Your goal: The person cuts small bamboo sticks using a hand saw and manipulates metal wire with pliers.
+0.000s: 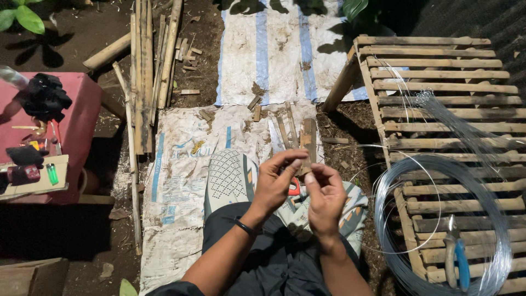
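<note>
My left hand [276, 181] and my right hand [324, 196] are raised together above my knees, fingertips meeting. Both pinch a small flat bamboo piece [308, 143] that stands upright between them. A dark band circles my left wrist. Below the hands are my dark trousers and a patterned cloth [298, 211]. My shoe [229, 176] with a mesh top rests on a white woven sack [181, 181].
A slatted bamboo rack [438, 98] lies at right with a coil of thin wire [438, 219] and blue-handled pliers [456, 260] on it. Long bamboo strips [148, 66] lie upper left. A red stool [71, 126] at left holds gloves and a green lighter [52, 174].
</note>
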